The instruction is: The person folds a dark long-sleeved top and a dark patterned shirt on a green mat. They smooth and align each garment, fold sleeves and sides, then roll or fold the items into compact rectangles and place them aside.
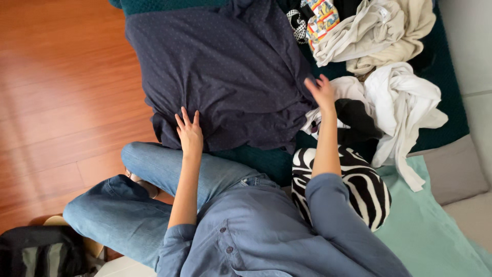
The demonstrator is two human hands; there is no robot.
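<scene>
Left fingers (pixel 185 119): spread flat, gripping nothing, pressing the near edge of the dark dotted garment (pixel 225 66), apparently to pin it.
Right fingers (pixel 319 82): loosely open, empty, at the garment's right edge.
Garment location: spread on the dark green bed cover (pixel 266 161).
Surroundings: laundry pile (pixel 389 77) to the right; zebra-striped cushion (pixel 366 190) beside the right arm.

Dark navy dotted garment (pixel 225 72) lies spread flat, slightly wrinkled.

Home: wooden floor (pixel 61 92), laundry pile (pixel 389 66), backpack (pixel 41 251) nearby.
</scene>
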